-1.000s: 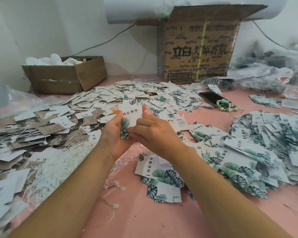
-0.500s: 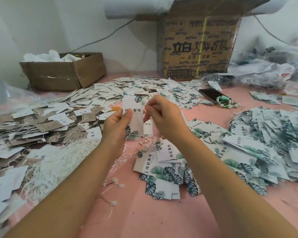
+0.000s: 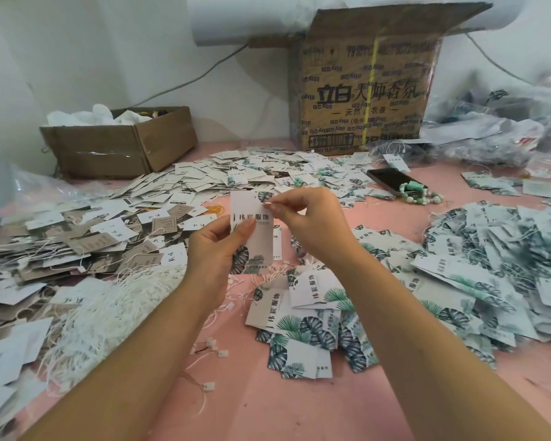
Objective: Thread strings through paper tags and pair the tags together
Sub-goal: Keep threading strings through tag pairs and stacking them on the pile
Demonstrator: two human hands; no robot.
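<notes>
Both hands are raised above the pink bench [image 3: 268, 405], working on one paper tag [image 3: 262, 241] held upright between them. The left hand [image 3: 212, 253] grips the tag's lower left part, thumb curled across its printed face and the other fingers behind it. The right hand [image 3: 312, 221] has thumb and forefinger pinched together at the tag's top edge, beside the leaf-printed corner, with the other fingers loosely curled; whether a string lies between those fingertips is too small to tell. The tag is white with dark lettering across the middle and green leaves at the bottom. Just below the hands a small pile of leaf tags [image 3: 303, 319] lies on the bench, some with strings already through them. To the left of it sits a thick bundle of white strings [image 3: 109, 307], and a few loose strings with clasps [image 3: 220, 353] lie near the left forearm. A large heap of leaf tags [image 3: 497, 275] fills the right side, grey and white tags [image 3: 77, 246] spread across the left, and more tags [image 3: 236, 176] are scattered behind. A phone [image 3: 392, 179] with a bead bracelet [image 3: 422, 196] touching it lies further back, before a tall carton [image 3: 363, 90]; a low cardboard box [image 3: 121, 148] stands at the back left.
</notes>
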